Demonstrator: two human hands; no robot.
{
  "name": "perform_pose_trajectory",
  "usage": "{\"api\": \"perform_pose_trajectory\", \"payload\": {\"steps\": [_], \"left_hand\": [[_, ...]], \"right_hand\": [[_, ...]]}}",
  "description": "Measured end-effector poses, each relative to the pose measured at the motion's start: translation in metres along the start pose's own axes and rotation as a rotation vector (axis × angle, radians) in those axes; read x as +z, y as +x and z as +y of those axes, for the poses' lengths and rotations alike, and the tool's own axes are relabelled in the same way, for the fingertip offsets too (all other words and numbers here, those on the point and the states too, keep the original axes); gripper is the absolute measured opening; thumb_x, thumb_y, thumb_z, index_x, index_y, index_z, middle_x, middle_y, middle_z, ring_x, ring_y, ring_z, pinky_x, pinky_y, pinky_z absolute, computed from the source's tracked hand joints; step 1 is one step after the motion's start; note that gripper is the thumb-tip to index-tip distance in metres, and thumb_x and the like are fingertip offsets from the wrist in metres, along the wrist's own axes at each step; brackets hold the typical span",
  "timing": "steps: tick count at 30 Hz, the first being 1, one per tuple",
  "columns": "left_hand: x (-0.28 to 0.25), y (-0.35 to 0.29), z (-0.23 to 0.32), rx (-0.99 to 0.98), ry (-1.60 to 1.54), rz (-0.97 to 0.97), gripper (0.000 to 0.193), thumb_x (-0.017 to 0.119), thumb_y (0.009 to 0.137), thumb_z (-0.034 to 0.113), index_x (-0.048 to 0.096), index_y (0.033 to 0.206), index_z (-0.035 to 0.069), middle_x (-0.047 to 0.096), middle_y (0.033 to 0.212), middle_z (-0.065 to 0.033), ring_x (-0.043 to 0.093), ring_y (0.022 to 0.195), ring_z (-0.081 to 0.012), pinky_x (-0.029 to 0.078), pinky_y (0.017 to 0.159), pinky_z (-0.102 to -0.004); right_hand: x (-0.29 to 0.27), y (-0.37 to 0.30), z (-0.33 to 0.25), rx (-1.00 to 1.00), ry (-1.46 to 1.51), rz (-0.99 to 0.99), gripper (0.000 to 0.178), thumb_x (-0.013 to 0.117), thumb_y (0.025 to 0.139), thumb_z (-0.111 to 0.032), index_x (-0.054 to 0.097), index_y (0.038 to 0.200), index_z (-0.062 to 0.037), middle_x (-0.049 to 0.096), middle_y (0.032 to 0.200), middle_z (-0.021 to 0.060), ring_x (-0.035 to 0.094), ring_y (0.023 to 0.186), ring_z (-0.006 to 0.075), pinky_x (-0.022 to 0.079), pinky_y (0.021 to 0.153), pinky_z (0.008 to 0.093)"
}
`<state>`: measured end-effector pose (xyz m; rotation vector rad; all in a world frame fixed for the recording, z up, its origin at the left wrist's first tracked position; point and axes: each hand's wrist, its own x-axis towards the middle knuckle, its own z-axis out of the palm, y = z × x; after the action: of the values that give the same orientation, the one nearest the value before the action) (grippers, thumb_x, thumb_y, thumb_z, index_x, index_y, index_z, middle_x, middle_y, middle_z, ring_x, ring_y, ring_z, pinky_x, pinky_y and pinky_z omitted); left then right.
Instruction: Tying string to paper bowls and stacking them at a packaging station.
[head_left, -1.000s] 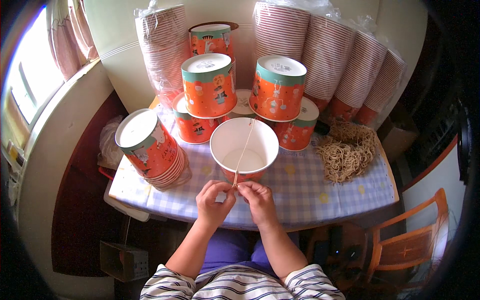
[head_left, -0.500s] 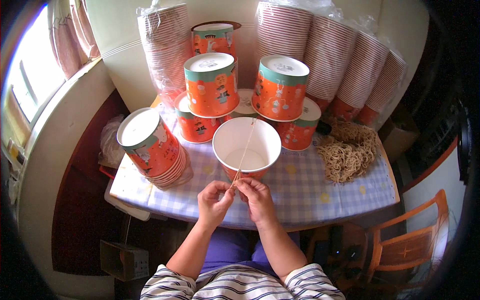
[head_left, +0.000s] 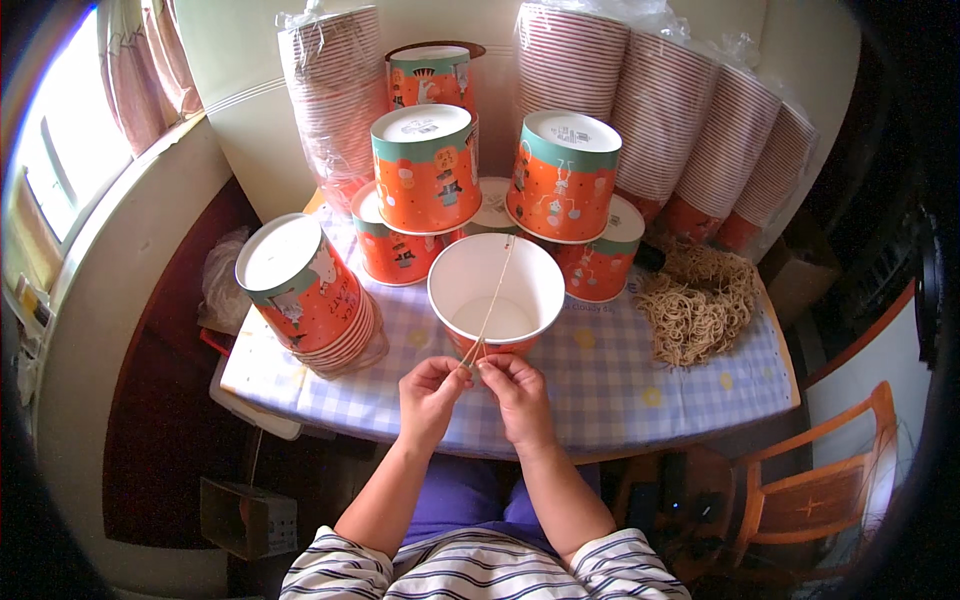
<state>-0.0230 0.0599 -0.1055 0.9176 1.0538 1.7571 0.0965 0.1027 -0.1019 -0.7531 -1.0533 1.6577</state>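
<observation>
An open paper bucket [head_left: 535,290], orange outside, stands upright on the table [head_left: 620,405], its white inside visible to the bottom. Behind it, printed buckets [head_left: 564,185] sit upside down before nested stacks [head_left: 570,60] in clear plastic. A thin beige string [head_left: 494,298] crosses the mouth from far rim to near; there the left hand [head_left: 430,392] and right hand [head_left: 519,395] have fingers clamped on it.

It's a head-high fisheye, tipped steeply down and facing forward, over the shirt [head_left: 480,568] and out across the table [head_left: 660,418]! Left hand [head_left: 432,397] and right hand [head_left: 516,397] sit close, just below centre; the wall [head_left: 240,60] stands farther off, window [head_left: 62,140] curving up the left, chair [head_left: 815,495] lower right.
</observation>
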Motion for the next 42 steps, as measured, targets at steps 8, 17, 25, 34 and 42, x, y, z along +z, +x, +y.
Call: {"api": "perform_pose_trajectory", "payload": {"steps": [8, 17, 25, 34, 42], "left_hand": [[0.013, -0.001, 0.01, 0.046, -0.033, -0.063, 0.028, 0.064, 0.081, 0.007, 0.057, 0.105, -0.005, 0.062, 0.093, -0.0051, 0.057, 0.082, -0.01, 0.046, 0.074, -0.0227], [0.011, 0.003, 0.004, 0.08, 0.274, -0.057, 0.023, 0.068, 0.08, 0.01, 0.063, 0.1, -0.002, 0.064, 0.089, -0.005, 0.057, 0.076, -0.0076, 0.047, 0.067, -0.0216], [0.01, 0.004, 0.019, 0.086, 0.437, -0.054, 0.015, 0.065, 0.082, 0.007, 0.064, 0.093, -0.003, 0.065, 0.08, -0.0046, 0.058, 0.073, -0.008, 0.047, 0.067, -0.0216], [0.008, 0.007, 0.019, -0.059, 0.158, -0.12, 0.017, 0.062, 0.085, 0.011, 0.063, 0.093, -0.004, 0.063, 0.08, -0.003, 0.056, 0.072, -0.0071, 0.045, 0.065, -0.0199], [0.006, 0.008, 0.013, -0.02, 0.163, -0.081, 0.013, 0.062, 0.085, 0.01, 0.06, 0.086, -0.003, 0.061, 0.076, -0.0006, 0.053, 0.069, -0.0055, 0.043, 0.062, -0.0189]], "right_hand": [[-0.001, -0.001, -0.002, -0.087, -0.062, -0.004, 0.015, 0.062, 0.086, -0.016, 0.063, 0.088, -0.0013, 0.062, 0.079, -0.0003, 0.055, 0.072, 0.0056, 0.044, 0.067, 0.02], [0.0, -0.005, -0.008, -0.221, -0.27, -0.002, 0.012, 0.062, 0.086, -0.011, 0.063, 0.09, -0.0001, 0.064, 0.079, 0.0018, 0.058, 0.072, 0.0072, 0.048, 0.067, 0.0228], [0.0, -0.002, -0.002, -0.33, -0.269, 0.082, 0.012, 0.062, 0.086, -0.012, 0.063, 0.089, -0.0001, 0.062, 0.073, -0.0006, 0.053, 0.065, 0.0052, 0.044, 0.059, 0.0204], [-0.001, -0.002, 0.002, -0.285, -0.237, 0.072, 0.013, 0.062, 0.085, -0.013, 0.063, 0.09, -0.0011, 0.063, 0.073, 0.0004, 0.055, 0.065, 0.0063, 0.045, 0.06, 0.0221], [0.002, -0.005, -0.003, -0.337, -0.324, 0.085, 0.012, 0.063, 0.085, -0.013, 0.063, 0.088, -0.0019, 0.061, 0.07, -0.0016, 0.051, 0.061, 0.0049, 0.043, 0.056, 0.0216]]}}
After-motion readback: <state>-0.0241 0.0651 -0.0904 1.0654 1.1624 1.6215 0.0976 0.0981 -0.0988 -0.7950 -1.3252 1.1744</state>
